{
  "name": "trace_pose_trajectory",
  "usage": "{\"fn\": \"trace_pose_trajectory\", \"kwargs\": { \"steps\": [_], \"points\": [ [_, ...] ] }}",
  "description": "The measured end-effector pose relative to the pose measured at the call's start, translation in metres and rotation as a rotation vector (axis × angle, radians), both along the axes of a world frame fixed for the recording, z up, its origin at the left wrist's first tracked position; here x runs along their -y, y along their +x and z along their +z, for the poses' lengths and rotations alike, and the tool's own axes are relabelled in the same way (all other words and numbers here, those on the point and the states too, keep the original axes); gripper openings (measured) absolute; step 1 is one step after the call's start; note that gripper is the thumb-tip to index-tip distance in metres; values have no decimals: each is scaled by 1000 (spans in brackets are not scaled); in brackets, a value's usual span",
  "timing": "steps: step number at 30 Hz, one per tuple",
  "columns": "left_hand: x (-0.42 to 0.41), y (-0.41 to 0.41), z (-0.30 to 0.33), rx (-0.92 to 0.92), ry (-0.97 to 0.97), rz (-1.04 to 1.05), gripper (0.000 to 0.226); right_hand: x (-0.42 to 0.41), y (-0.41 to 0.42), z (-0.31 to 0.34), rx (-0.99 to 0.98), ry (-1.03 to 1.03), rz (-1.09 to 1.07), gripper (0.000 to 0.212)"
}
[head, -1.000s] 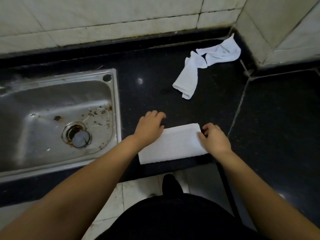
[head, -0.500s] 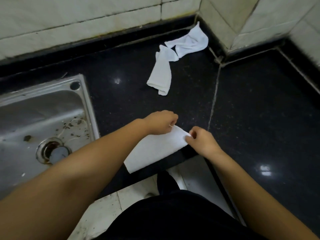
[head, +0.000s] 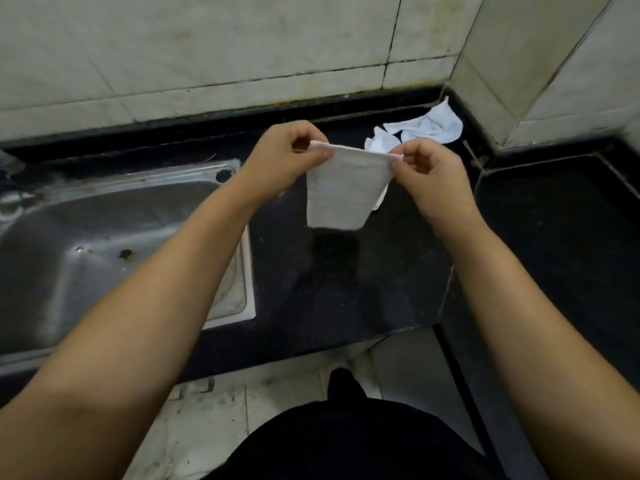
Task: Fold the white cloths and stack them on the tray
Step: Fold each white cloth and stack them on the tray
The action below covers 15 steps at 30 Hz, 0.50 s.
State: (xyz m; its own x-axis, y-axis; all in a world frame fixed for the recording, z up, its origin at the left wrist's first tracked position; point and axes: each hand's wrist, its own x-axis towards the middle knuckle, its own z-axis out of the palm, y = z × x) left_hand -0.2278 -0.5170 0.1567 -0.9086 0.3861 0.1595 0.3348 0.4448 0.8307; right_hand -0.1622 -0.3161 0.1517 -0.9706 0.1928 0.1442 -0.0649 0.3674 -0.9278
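A folded white cloth hangs in the air above the black counter, held by its top edge. My left hand pinches the top left corner and my right hand pinches the top right corner. Behind them, more crumpled white cloths lie on the counter in the corner by the wall, partly hidden by my right hand and the held cloth. No tray is in view.
A steel sink is set into the counter on the left. Tiled walls close off the back and right corner. The counter continues to the right. Its front edge drops to a tiled floor.
The folded cloth lay flat at the counter's front edge; both hands took its right end and lifted it, so it now hangs vertically.
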Motion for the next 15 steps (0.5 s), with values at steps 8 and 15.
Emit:
{"fn": "trace_pose_trajectory", "kwargs": {
  "steps": [8, 15],
  "points": [
    [24, 84, -88, 442, -72, -85, 19, 6, 70, -76, 297, 146, 205, 37],
    [29, 123, -145, 619, -349, -198, 11, 2, 110, -132, 700, 262, 501, 26]
  ]
}}
